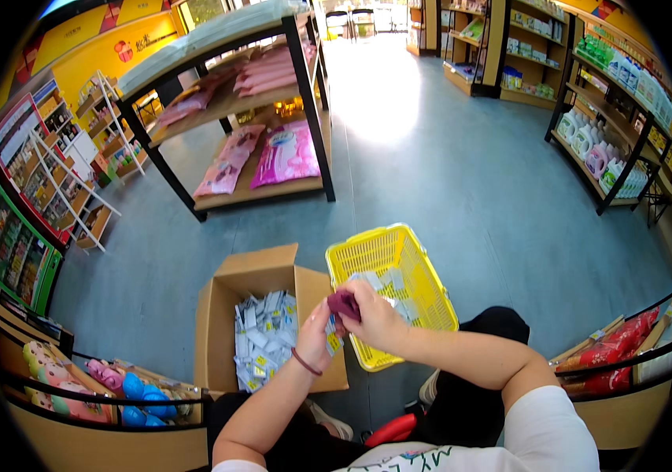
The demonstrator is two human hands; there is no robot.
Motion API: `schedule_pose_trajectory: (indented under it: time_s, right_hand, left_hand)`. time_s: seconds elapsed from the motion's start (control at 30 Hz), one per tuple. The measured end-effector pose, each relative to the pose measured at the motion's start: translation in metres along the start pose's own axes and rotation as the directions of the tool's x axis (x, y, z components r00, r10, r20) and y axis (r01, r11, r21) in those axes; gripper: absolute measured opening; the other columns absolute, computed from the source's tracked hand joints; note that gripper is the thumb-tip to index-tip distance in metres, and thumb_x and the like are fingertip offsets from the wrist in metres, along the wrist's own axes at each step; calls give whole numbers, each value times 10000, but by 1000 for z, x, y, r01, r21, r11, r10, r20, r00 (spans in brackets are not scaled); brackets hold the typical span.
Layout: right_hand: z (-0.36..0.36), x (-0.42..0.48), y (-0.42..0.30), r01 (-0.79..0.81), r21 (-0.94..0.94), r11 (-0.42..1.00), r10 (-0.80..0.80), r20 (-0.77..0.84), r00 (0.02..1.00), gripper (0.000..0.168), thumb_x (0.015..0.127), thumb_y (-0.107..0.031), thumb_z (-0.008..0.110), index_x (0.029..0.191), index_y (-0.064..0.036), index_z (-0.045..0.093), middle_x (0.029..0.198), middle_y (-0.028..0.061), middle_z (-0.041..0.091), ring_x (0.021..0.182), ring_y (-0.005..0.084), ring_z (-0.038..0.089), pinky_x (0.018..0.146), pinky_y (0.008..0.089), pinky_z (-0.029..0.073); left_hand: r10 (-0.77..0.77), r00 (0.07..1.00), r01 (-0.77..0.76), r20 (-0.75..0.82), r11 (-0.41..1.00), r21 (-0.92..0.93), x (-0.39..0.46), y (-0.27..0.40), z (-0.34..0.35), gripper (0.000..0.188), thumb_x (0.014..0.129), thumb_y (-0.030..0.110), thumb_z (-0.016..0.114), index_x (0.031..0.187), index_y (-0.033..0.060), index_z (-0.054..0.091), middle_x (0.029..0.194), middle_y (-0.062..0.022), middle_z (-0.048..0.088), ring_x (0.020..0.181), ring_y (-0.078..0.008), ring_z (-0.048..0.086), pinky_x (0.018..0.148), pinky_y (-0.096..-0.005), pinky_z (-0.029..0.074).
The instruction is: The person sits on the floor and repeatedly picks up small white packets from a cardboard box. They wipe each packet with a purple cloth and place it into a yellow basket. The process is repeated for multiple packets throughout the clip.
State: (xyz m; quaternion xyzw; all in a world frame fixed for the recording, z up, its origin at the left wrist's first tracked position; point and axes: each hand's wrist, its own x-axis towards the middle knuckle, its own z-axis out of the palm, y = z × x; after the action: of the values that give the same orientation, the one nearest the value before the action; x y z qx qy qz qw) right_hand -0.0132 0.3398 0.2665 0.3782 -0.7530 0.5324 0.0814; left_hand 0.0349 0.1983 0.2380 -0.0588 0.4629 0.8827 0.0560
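My left hand (314,339) and my right hand (374,315) meet over the gap between a box and a basket. Both close on a small dark red cloth (344,304), bunched at the fingertips. A small plastic tag with a yellow mark (333,341) shows under the cloth, beside my left hand; which fingers hold it is hidden. On the left, an open cardboard box (213,330) holds a heap of similar white and grey tags (265,330). To the right stands a yellow plastic shopping basket (430,283) with several tags lying inside, partly behind my right hand.
Ahead stands a black-framed shelf (312,141) with pink packages. A shelf of detergent bottles (601,141) is on the right. Low wooden bins flank me, with blue toys (147,398) at left and red packages (613,348) at right. A red object (392,429) lies between my legs.
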Motion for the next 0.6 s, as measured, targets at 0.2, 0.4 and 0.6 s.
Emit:
schedule_pose_trajectory:
  time_s: [0.2,0.4,0.6]
  right_hand:
    - [-7,10,7,28,-100,995,-38,-99,994,360,757,7,636,1067,-63,467,921,143,529,826,308,572,687,374,479]
    - [-51,39,44,-150,-265,952,78,-263,962,412,793,-36,621,1167,-42,449,1021,117,578,905,209,600,789,318,500]
    - [-40,25,37,-513,496,701,536,107,837,693,756,-178,744,1278,42,344,1116,130,538,1014,180,571,848,295,492]
  left_hand:
    - [-74,996,68,-56,993,-95,-3,-1,-14,226,979,294,440,1044,102,542,822,14,568,657,-78,502,581,-228,422]
    - [-94,995,87,-39,984,-153,-6,4,-21,232,974,283,458,1062,79,523,877,-19,569,668,-105,478,581,-246,412]
    - [-51,998,43,-34,979,-199,-3,5,-25,233,971,294,463,1049,83,521,891,-24,567,665,-112,473,582,-248,406]
